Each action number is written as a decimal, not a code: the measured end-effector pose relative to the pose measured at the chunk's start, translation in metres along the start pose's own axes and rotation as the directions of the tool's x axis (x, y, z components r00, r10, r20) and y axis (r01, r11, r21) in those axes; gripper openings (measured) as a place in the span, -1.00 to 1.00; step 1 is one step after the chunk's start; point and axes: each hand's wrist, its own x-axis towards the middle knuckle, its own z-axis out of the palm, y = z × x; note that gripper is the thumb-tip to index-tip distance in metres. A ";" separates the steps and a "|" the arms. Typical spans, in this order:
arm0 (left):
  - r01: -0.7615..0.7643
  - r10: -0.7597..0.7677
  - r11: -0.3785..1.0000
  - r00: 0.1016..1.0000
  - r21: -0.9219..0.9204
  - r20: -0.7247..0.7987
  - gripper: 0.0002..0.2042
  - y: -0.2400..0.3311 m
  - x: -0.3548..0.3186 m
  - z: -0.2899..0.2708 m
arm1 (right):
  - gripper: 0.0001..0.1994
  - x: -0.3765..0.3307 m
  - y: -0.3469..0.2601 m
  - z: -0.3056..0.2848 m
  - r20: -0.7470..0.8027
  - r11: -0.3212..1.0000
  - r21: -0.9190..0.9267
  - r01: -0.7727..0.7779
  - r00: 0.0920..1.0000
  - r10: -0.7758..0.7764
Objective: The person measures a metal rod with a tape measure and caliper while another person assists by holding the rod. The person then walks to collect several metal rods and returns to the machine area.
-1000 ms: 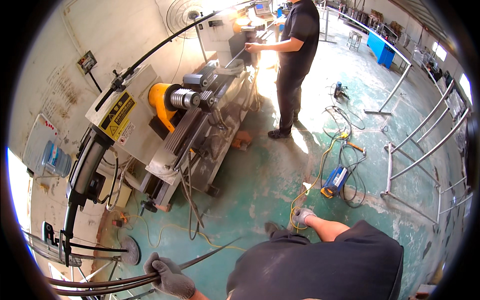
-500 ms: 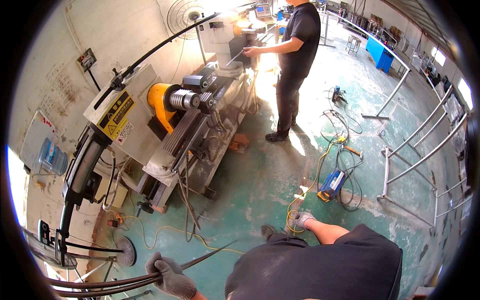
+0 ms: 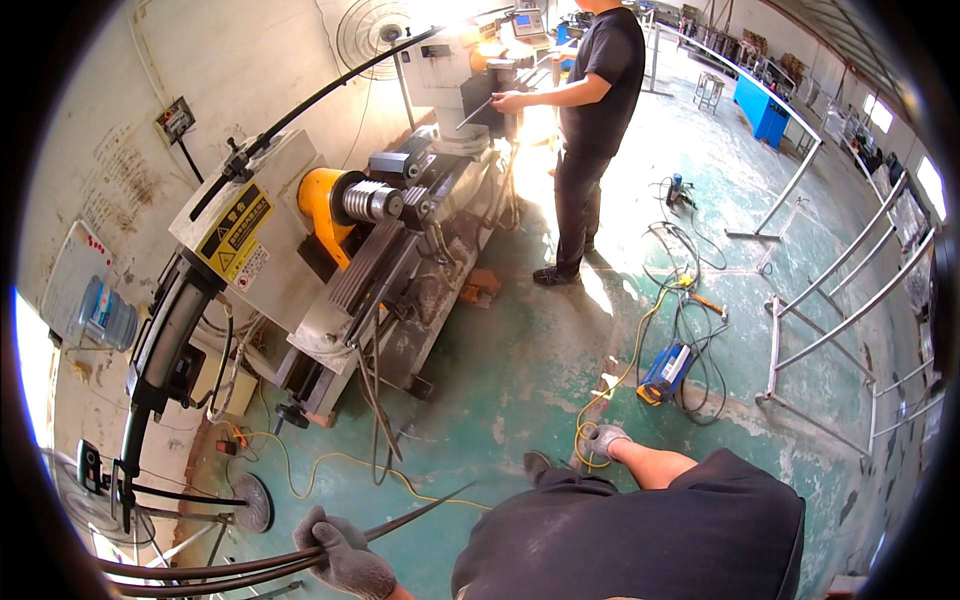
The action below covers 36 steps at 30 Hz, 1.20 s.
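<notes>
My left hand (image 3: 345, 560), in a grey work glove, is closed around long thin dark rods (image 3: 225, 573). The rods spread apart toward the left edge and run together past my hand to a narrow end above the green floor. My right hand (image 3: 606, 441), also gloved, hangs low in front of my dark clothing. Below it, loops of a yellow cable (image 3: 583, 455) show beside the glove. Its fingers are seen mostly from the back, so whether they are curled shut or hold anything is unclear.
A lathe-like machine (image 3: 350, 220) with an orange guard stands along the left wall. Beyond it a person (image 3: 597, 130) holds a thin rod at the machine. A blue power unit (image 3: 667, 372) with tangled cables lies on the floor. Metal frames (image 3: 775, 350) stand at right.
The far person's hand and rod have shifted slightly to the right. My two hands and the dark rods are nearly where they were.
</notes>
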 end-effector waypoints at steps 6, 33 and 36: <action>-0.007 0.006 1.000 1.000 0.012 0.017 -0.78 0.001 0.001 0.003 | -0.56 -0.003 -0.002 -0.001 0.000 1.000 0.005 -0.007 1.000 0.007; -0.021 0.021 1.000 0.998 -0.001 0.053 -0.78 -0.007 0.004 0.005 | -0.56 -0.004 -0.005 0.003 -0.003 1.000 0.005 -0.013 1.000 0.013; -0.028 0.028 1.000 0.998 -0.006 0.059 -0.78 -0.007 0.004 0.005 | -0.55 -0.005 -0.006 0.003 0.000 1.000 -0.006 -0.008 1.000 0.008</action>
